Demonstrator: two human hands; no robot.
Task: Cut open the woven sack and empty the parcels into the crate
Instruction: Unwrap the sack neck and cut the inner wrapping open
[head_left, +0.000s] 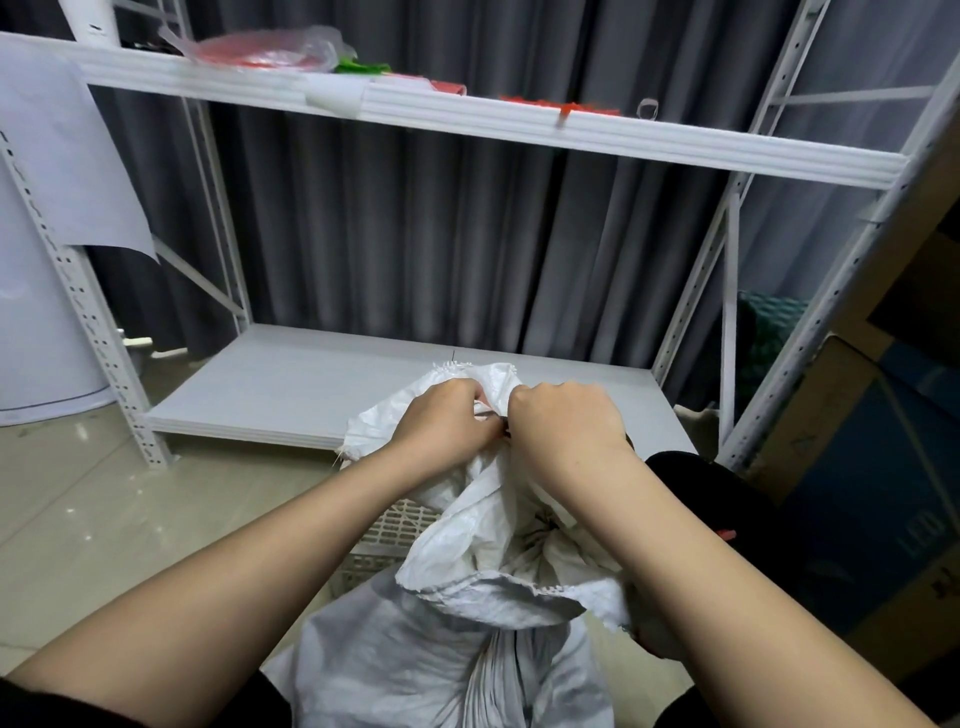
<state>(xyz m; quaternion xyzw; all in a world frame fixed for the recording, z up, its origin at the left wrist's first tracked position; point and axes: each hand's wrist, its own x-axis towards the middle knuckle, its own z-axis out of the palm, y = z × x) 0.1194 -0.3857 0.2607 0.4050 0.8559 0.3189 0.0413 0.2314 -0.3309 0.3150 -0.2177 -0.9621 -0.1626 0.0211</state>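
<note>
Both fists, left hand & right hand, clench bunched crinkly white woven sack, near centre, over white lattice plastic crate. Glossy beige tile floor; far: white slotted metal rack w/ 2 shelves, pleated grey curtain.

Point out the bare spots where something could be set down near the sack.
The lower shelf board is bare from its left upright to the sack. The floor tiles left of the left hand also lie open. It is crowded on the right: the right hand, a dark object and cardboard boxes. The crate sits mostly hidden under the sack.
</note>
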